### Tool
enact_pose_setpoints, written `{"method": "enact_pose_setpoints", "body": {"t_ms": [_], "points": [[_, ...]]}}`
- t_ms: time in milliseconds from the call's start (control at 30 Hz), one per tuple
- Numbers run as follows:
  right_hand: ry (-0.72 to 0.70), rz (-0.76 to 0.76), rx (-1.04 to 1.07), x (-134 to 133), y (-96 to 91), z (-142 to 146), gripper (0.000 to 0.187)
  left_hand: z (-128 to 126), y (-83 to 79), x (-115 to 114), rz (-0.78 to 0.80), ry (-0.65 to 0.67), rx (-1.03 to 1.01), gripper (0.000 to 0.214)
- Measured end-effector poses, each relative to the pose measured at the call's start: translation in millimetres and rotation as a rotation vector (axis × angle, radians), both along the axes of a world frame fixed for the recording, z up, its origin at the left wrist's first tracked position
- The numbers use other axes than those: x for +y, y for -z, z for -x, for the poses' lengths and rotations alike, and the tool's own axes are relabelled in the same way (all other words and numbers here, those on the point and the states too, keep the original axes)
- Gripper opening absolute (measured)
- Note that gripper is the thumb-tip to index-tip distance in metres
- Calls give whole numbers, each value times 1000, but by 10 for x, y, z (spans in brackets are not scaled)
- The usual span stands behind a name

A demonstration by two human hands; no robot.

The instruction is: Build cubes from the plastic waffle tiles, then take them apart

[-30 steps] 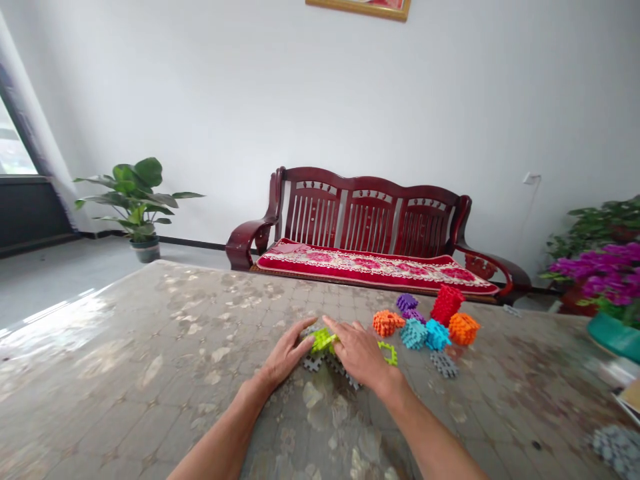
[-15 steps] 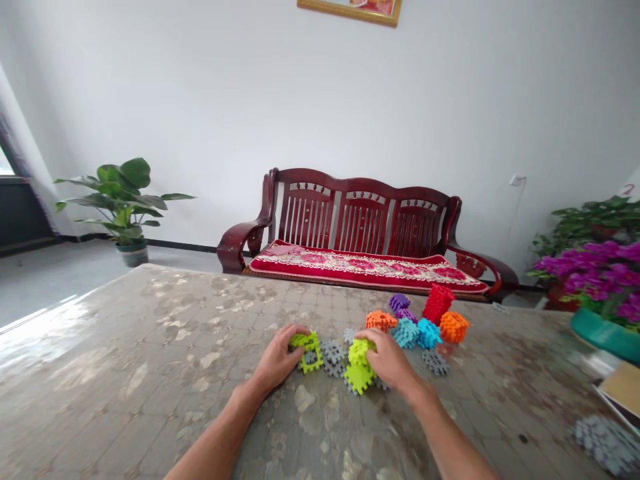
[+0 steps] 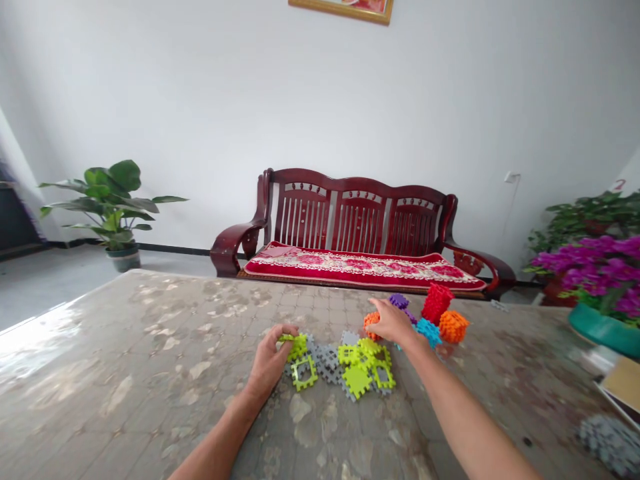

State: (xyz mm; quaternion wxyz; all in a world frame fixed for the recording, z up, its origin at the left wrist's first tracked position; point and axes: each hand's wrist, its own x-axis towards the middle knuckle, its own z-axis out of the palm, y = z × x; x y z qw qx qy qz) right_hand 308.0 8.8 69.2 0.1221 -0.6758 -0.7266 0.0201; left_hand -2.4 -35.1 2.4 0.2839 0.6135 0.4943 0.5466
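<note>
My left hand (image 3: 270, 357) is curled round a lime-green toothed tile piece (image 3: 296, 344) on the table. A loose lime-green frame tile (image 3: 305, 373) lies just beside it. My right hand (image 3: 393, 321) reaches forward with its fingers over an orange tile cube (image 3: 371, 322); whether it grips the cube is hidden. Between my hands lie lime-green tiles (image 3: 365, 365) and grey tiles (image 3: 327, 360) in a flat scatter. Beyond my right hand stand a blue cube (image 3: 427, 330), a second orange cube (image 3: 453, 326), a red tower (image 3: 437, 303) and a purple piece (image 3: 399, 301).
The table (image 3: 150, 360) has a glossy patterned cover. A grey tile heap (image 3: 610, 443) and a book corner (image 3: 623, 385) lie at the right edge, by a teal pot of purple flowers (image 3: 600, 280). A dark wooden bench (image 3: 357, 233) and a potted plant (image 3: 113, 200) stand behind.
My right hand let go of the lime-green tiles, which now lie flat, and moved forward to the orange cube. My left hand stayed on its green piece. The view shifted left.
</note>
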Motion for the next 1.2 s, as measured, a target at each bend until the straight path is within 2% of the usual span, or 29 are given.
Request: {"method": "enact_pose_setpoints", "body": {"t_ms": [67, 133, 333, 467, 567, 667, 767, 833, 900, 1033, 1133, 1200], "points": [[9, 60, -35, 103, 31, 54, 79, 25, 46, 39, 70, -78, -15, 20], [15, 88, -55, 172, 84, 95, 75, 53, 77, 74, 117, -151, -21, 25], [21, 84, -76, 164, 206, 183, 40, 89, 73, 112, 93, -236, -32, 36], [-2, 60, -5, 60, 176, 210, 31, 105, 79, 112, 95, -232, 14, 39], [-28, 35, 107, 4, 83, 274, 36, 115, 87, 112, 86, -239, 49, 39], [-103, 29, 252, -41, -36, 467, 41, 119, 78, 104, 75, -250, 59, 37], [-221, 118, 469, -109, -118, 778, 40, 122, 52, 80, 38, -210, 51, 36], [-300, 250, 730, -161, -134, 997, 42, 124, 26, 53, 23, -182, 35, 39], [-333, 325, 893, -206, -128, 1185, 45, 124, -3, 22, 19, -162, 20, 42], [-344, 331, 944, -243, -101, 1384, 47, 109, -50, -29, -12, -122, 18, 44], [-311, 346, 905, -229, -101, 1354, 42, 88, -55, -43, -44, -83, 81, 40], [-282, 288, 821, -210, -113, 1260, 39, 67, -42, -47, -52, -66, 156, 37]]}}
